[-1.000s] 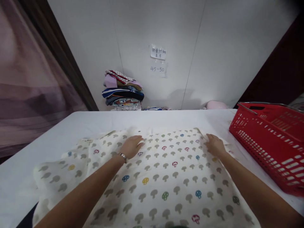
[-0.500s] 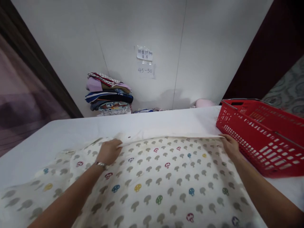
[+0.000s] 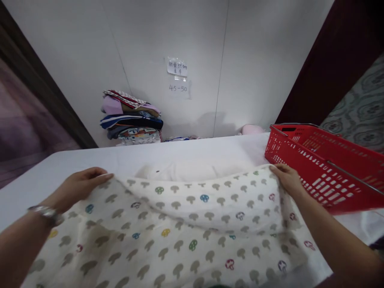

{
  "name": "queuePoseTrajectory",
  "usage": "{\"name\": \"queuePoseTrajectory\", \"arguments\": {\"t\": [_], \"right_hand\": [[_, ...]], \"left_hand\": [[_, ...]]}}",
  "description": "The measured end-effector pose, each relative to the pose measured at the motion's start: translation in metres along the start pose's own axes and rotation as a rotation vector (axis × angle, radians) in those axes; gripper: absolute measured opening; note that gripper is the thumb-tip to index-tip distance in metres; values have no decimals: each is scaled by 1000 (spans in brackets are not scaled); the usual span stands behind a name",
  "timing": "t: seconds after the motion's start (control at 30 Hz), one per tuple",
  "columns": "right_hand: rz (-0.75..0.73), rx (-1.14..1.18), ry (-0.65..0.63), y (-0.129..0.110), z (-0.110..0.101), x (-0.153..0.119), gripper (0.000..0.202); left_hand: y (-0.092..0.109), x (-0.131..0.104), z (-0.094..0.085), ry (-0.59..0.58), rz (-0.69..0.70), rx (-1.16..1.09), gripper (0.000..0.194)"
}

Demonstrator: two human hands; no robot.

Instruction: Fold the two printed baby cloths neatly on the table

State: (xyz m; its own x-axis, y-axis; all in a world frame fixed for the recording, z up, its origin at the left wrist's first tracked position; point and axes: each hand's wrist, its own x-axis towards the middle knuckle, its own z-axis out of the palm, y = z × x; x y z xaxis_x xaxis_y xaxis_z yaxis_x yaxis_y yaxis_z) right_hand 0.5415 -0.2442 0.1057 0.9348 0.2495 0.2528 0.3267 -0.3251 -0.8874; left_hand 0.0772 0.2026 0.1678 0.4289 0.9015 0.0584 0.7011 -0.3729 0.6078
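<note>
A white cloth (image 3: 192, 218) printed with grey and coloured mushrooms spreads over the near part of the table. My left hand (image 3: 87, 182), with a metal band at its wrist, pinches the cloth's upper left corner. At the upper right corner, my right hand (image 3: 286, 178) has its thumb and fingers closed on the same cloth. Between the two hands the edge is lifted and sags a little, with a loose fold hanging in front. Behind that edge lies a plain white fabric piece (image 3: 186, 171) with a small dark spot, partly hidden by the mushroom cloth.
A red plastic basket (image 3: 324, 172) with metal handles stands at the right, close to my right hand. Folded fabrics (image 3: 132, 116) are piled at the back left against the wall. Beneath everything is a white table (image 3: 90, 158). Two paper notes (image 3: 177, 78) are taped to the wall.
My left hand has moved left and now holds the cloth's corner. The upper edge is lifted, with a fold hanging from it. My right hand keeps its grip on the right.
</note>
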Motion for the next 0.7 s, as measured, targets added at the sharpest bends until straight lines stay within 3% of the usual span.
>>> {"name": "queuePoseTrajectory", "arguments": {"t": [0.1, 0.2, 0.3, 0.5, 0.7], "right_hand": [[-2, -165, -42, 19, 48, 35, 32], [10, -310, -35, 39, 82, 63, 29], [6, -377, -73, 54, 103, 82, 24], [-3, -548, -67, 72, 131, 107, 30], [-56, -739, -122, 83, 142, 109, 24]], "left_hand": [[14, 36, 35, 29, -52, 128, 35], [19, 67, 71, 61, -77, 235, 31], [23, 91, 95, 93, -146, 300, 31], [37, 120, 128, 299, -250, 349, 39], [25, 131, 160, -23, -158, 496, 34]]}}
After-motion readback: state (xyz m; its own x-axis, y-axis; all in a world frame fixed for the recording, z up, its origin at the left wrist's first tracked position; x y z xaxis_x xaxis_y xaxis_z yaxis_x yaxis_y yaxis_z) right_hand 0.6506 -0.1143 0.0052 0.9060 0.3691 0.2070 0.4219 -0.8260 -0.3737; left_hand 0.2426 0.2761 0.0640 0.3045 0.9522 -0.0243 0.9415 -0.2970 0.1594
